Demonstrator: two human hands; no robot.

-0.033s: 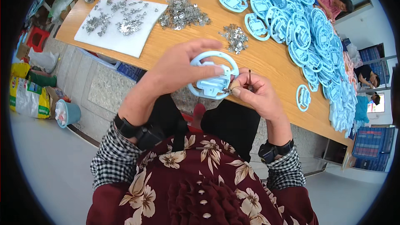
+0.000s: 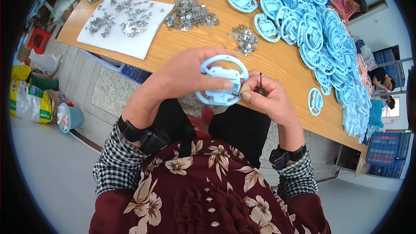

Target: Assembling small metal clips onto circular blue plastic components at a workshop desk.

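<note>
My left hand (image 2: 186,76) grips a light-blue plastic wheel-shaped part (image 2: 216,71) over my lap, just in front of the table edge. My right hand (image 2: 271,99) pinches a small metal piece (image 2: 237,93) against the part's lower right rim. A thin dark rod (image 2: 260,80) stands upright between the fingers of that hand. Both wrists wear dark bands under checked cuffs.
On the wooden table (image 2: 277,60) lie a big heap of the same blue parts (image 2: 312,21), two piles of small metal clips (image 2: 190,12) (image 2: 245,39) and a white sheet (image 2: 130,41) strewn with more. A teal bucket (image 2: 69,117) and a yellow sack (image 2: 28,99) stand on the floor at left. Other people (image 2: 346,0) sit at the far right.
</note>
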